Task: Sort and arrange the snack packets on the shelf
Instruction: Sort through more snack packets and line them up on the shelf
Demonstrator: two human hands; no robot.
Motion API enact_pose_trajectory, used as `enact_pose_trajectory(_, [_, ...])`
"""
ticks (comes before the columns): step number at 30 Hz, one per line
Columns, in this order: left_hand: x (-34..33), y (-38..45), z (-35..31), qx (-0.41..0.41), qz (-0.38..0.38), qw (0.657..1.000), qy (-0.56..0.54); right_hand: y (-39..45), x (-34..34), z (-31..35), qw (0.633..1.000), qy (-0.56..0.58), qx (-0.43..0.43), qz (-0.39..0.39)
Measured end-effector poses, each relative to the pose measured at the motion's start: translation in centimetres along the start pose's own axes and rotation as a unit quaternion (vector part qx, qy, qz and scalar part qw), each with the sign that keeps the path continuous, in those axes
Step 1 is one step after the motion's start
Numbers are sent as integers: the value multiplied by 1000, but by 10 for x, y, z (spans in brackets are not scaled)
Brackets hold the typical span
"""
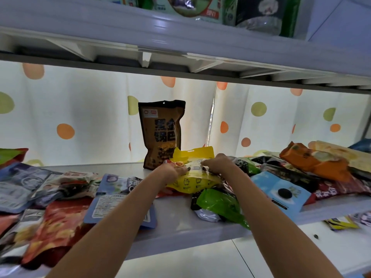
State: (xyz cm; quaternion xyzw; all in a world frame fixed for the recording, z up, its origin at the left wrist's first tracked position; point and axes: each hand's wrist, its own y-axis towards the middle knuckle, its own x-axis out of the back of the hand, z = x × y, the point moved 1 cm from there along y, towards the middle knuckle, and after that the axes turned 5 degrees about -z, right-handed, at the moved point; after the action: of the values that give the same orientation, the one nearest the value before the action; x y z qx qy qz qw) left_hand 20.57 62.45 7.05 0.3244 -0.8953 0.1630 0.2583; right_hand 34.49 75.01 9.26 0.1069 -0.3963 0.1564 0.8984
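A yellow packet point(193, 177) was gripped at mid-shelf by both hands, the left hand point(172, 171) curled on its left edge and the right hand point(217, 162) curled over its top right part. Far left of the grip, a red packet point(53, 229) and grey-blue packets point(24, 183) were laid flat on the white shelf point(176, 219). Just left of it, a pale blue packet point(118, 195) was lying flat (its printed label facing up). Directly behind the grip, a brown packet point(162, 133) was stood upright against the spotted curtain point(90, 117). Below and right of the grip, a green packet point(220, 205) was lying, then a light blue packet point(281, 191), and farthest right an orange packet point(313, 163) was piled on others.
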Motion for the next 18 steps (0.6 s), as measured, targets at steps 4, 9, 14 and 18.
enact_pose_trajectory(4, [-1, 8, -1, 20, -11, 1000, 1, 4, -11, 2, 999, 53, -12, -8])
enact_pose_trajectory(9, [-2, 12, 1, 3, -32, 997, -72, 3, -16, -1, 988, 144, -1, -50])
enact_pose_trajectory(14, [0, 3, -4, -44, -64, 981, -177, -9, -10, 9, 971, 217, 25, -100])
enact_pose_trajectory(18, [11, -8, -7, -91, -89, 971, -201, -23, -2, 19, 955, 267, 50, -124])
